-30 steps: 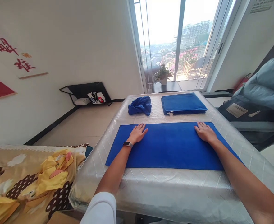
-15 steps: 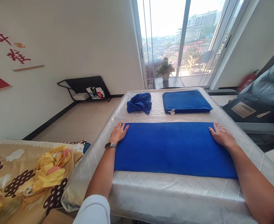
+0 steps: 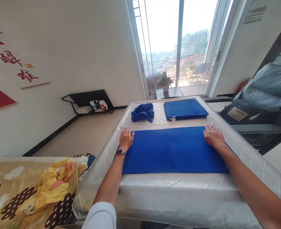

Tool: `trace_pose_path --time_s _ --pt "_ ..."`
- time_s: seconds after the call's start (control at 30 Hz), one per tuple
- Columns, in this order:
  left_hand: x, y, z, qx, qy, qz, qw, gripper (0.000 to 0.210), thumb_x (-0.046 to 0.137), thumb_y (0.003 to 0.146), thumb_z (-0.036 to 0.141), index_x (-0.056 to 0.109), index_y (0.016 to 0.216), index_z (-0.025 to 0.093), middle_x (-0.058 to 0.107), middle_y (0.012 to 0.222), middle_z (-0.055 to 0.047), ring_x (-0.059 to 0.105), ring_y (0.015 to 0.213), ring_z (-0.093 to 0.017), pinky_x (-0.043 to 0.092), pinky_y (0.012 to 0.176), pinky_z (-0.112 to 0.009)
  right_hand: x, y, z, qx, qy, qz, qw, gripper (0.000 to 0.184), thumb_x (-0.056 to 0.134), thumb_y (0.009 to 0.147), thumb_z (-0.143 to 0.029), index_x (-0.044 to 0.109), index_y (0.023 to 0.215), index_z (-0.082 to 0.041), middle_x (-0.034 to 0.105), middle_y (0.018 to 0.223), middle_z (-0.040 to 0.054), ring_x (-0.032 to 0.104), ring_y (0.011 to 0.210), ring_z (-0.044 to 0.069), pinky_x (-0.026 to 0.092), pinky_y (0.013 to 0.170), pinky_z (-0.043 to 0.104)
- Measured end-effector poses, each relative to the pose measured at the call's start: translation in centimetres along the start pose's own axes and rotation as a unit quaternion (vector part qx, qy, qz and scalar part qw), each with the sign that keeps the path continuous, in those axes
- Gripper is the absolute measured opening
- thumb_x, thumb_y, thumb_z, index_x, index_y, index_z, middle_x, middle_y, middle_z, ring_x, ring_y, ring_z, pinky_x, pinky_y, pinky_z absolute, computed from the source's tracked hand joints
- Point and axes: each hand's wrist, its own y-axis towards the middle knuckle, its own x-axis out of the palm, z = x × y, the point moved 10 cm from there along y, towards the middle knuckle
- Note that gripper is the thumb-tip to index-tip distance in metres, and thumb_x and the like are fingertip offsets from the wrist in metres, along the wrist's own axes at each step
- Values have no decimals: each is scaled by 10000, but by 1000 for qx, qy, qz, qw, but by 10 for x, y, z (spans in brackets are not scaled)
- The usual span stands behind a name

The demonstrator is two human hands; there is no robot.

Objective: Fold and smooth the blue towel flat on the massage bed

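A wide blue towel (image 3: 171, 152) lies flat across the plastic-covered mattress (image 3: 174, 187). My left hand (image 3: 126, 139), wearing a band on the wrist, rests palm down near its far left corner, fingers stretched out. At the far right corner my right hand (image 3: 214, 136) also lies flat on the cloth, fingers extended. The towel's side edges show slightly beyond both forearms. Farther back are a crumpled blue towel (image 3: 142, 112) on the left and a neat stack of folded blue towels (image 3: 185, 108) with a white tag on the right.
A patterned bedspread (image 3: 11, 173) with a yellow plush-like cloth (image 3: 55, 184) is at the lower left. To the right stands a grey padded chair (image 3: 262, 92). Beyond the mattress, a potted plant (image 3: 165, 81) sits on a dark chair (image 3: 168, 93) before a glass door.
Both hands have slid inward a little along the towel's far edge, staying flat, and the side edges now show outside them. My view has tilted up and turned slightly right.
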Motion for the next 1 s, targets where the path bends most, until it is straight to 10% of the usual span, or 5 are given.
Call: trace_pose_path --time_s 0.27,0.43,0.73,0.87,1.0 --pt "2 -12 190 202 -74 -65 974 625 214 1057 523 467 1477 136 421 1569 -137 335 1479 -228 265 1214 -393 -9 -36 -212 -224 82 -44 970 581 254 1030 -366 399 1536 -120 371 1603 110 274 1501 227 194 1233 402" --pt "25 -19 236 209 -88 -84 970 600 201 1062 496 398 1527 173 405 1577 -138 322 1485 -232 259 1215 -440 20 -43 -258 -237 109 -91 961 601 240 1033 -386 356 1558 -116 315 1627 103 234 1514 225 182 1234 410" --pt "39 -16 229 213 -96 -117 965 594 189 1057 520 340 1560 242 364 1605 -98 281 1503 -211 230 1225 -463 36 -32 -235 -218 101 -116 964 694 195 1026 -503 292 1584 -103 252 1647 109 178 1529 220 131 1243 422" --pt "45 -9 194 192 -89 -150 966 646 164 1043 577 320 1569 235 303 1634 -84 226 1521 -213 190 1236 -456 39 -10 -158 -161 77 -117 977 711 187 1015 -518 276 1589 -109 234 1655 101 171 1531 210 130 1246 425" --pt "46 3 102 119 -59 -156 979 643 179 1041 578 340 1560 234 306 1631 -99 236 1519 -229 192 1226 -476 42 13 -47 -73 61 -97 991 737 170 1003 -519 291 1578 -74 260 1644 139 213 1521 242 162 1243 444"
